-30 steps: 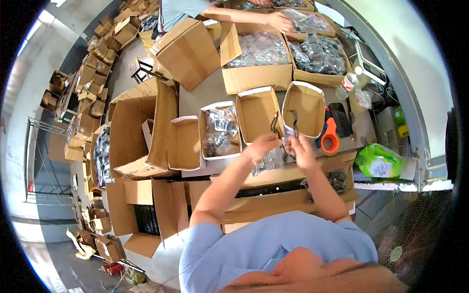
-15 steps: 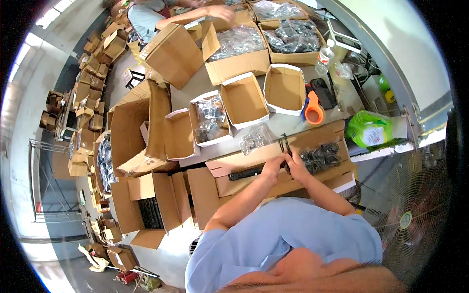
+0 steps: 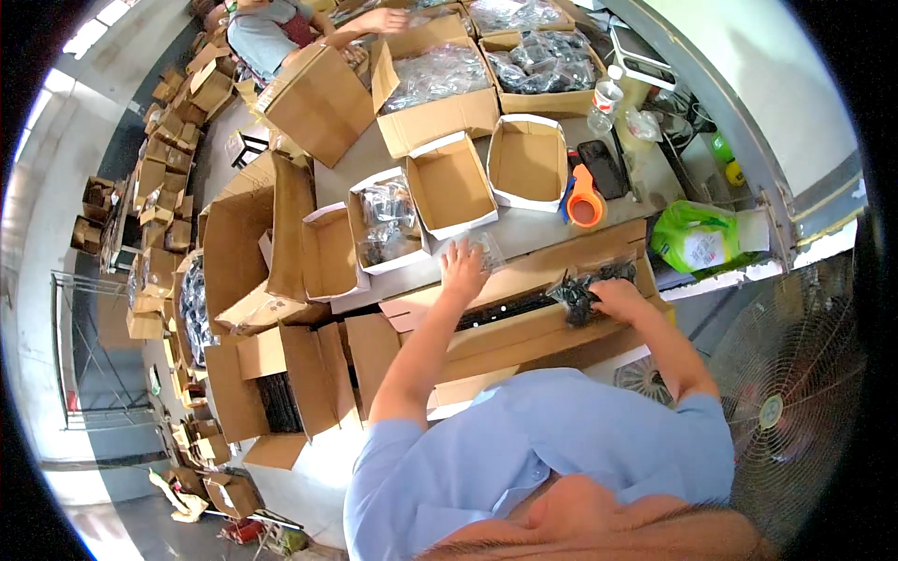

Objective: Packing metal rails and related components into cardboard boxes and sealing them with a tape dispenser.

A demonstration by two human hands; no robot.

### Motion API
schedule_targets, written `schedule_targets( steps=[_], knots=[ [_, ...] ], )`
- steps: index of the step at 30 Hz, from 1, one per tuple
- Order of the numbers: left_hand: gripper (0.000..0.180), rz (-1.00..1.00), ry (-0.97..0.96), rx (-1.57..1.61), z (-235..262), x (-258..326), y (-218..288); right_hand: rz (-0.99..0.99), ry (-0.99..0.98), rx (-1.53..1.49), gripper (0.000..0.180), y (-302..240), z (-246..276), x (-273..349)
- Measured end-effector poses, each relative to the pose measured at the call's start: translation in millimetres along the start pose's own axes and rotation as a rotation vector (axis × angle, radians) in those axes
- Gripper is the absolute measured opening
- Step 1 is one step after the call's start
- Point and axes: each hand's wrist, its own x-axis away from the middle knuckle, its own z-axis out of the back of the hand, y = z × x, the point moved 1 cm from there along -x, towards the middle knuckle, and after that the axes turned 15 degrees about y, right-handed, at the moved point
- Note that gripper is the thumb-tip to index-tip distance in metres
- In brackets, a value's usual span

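Left hand (image 3: 465,269) splayed at clear bag (image 3: 490,251) | right hand (image 3: 617,297) curled at bagged black parts (image 3: 574,297), grip unclear | white-edged tray (image 3: 400,263) loaded, these two outside

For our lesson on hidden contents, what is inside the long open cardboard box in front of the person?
Inside the long box: long black pieces and, toward the right, bagged dark parts, with the right hand at them. What lies beneath these is covered.
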Motion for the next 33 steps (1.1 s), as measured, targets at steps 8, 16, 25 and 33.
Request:
schedule_targets(
  steps=[8, 16, 25, 33],
  knots=[
    [0.057, -0.209, -0.182, 0.209, 2.8, 0.7, -28.2, 0.178, 0.311, -0.054, 0.036, -8.4, 11.0, -14.3],
    [0.050, 0.156, 0.014, 0.798, 69.7, 86.6, -9.8, -0.125, 0.337, -0.781, 0.040, -101.9, -18.2, -139.2],
    [0.053, 0.082, -0.202, 0.500, 57.5, 143.1, 18.6, -0.369, 0.092, -1.378, 0.028, -162.8, -13.9, -209.4],
    [0.057, 0.164, -0.121, 0.615, 74.5, 144.0, 5.5, -0.817, -0.313, -1.688, 0.041, -281.0, -42.1, -249.6]
  ],
)
